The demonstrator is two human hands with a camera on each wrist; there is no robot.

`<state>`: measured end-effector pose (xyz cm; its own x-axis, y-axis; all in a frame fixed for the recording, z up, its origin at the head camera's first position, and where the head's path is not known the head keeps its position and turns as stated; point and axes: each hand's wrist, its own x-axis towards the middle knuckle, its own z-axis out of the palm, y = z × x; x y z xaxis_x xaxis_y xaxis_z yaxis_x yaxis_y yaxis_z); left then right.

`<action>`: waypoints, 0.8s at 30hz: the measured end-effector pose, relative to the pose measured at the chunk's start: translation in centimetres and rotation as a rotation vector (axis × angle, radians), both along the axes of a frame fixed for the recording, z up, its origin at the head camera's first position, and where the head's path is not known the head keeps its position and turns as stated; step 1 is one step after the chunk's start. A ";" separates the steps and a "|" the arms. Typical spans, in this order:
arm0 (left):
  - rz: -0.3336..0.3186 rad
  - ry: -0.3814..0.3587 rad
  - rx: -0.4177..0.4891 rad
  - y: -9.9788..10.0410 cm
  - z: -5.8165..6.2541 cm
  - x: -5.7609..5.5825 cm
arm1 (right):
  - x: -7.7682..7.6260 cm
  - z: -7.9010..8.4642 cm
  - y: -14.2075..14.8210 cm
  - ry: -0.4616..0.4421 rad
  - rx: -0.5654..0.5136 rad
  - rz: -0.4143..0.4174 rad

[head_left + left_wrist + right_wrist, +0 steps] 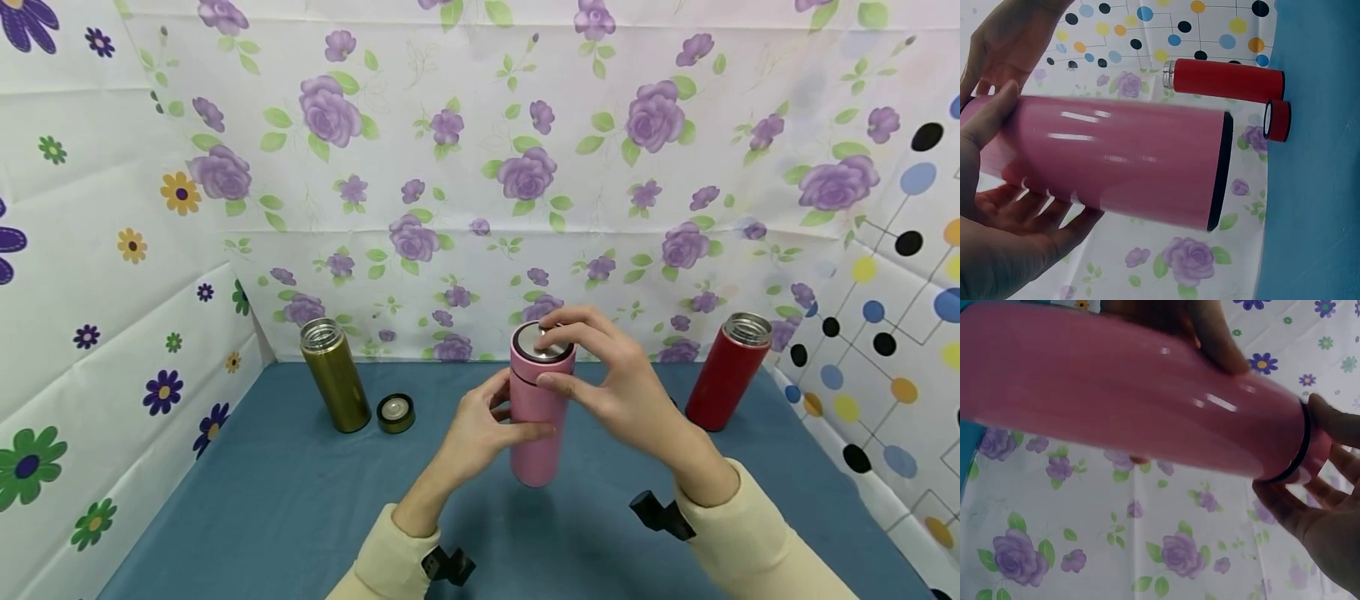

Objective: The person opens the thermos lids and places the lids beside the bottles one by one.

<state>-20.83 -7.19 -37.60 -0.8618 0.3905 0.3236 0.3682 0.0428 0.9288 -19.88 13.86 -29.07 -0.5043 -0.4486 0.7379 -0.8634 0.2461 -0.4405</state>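
Note:
A pink thermos bottle (537, 417) stands nearly upright in the middle of the head view, its pink lid with a silver top (535, 344) in place. My left hand (480, 433) grips the bottle's body from the left, with the thumb across the front and the fingers behind. At the top, my right hand (622, 387) holds the lid, fingertips over its silver top and far rim, thumb at the near side. The right wrist view shows that hand's fingers (1285, 509) around the pink lid (1317, 453), just past a black ring.
On the blue tablecloth (315, 517), an open olive-gold thermos (337, 383) stands left beside its lid (395, 412). An open red thermos (727, 375) stands right; its red lid (1278, 120) lies near its base. Floral and dotted sheets hang behind and at both sides.

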 end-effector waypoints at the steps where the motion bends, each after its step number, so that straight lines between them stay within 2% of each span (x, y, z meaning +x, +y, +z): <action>1: -0.014 -0.001 -0.003 -0.1 0.0 0.0 | -0.1 0.0 0.2 -0.022 -0.004 0.027; 5: -0.063 -0.023 -0.006 -0.2 0.2 0.0 | -0.4 0.2 0.9 -0.086 -0.018 0.133; 9: -0.068 -0.032 -0.004 -0.2 0.3 0.0 | -0.4 0.3 1.2 -0.114 -0.009 0.171; 11: -0.053 -0.026 -0.005 -0.1 0.3 0.0 | -0.4 0.4 1.3 -0.102 -0.001 0.151; 18: -0.004 0.006 -0.002 0.0 0.1 0.1 | -0.1 0.4 0.7 0.023 0.016 -0.016; 24: -0.001 0.003 0.009 0.0 0.0 0.1 | 0.2 0.5 0.0 0.057 0.040 -0.033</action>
<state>-20.72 -7.14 -37.56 -0.8606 0.3881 0.3299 0.3710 0.0338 0.9280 -19.70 13.85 -28.62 -0.4772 -0.4619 0.7477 -0.8778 0.2911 -0.3804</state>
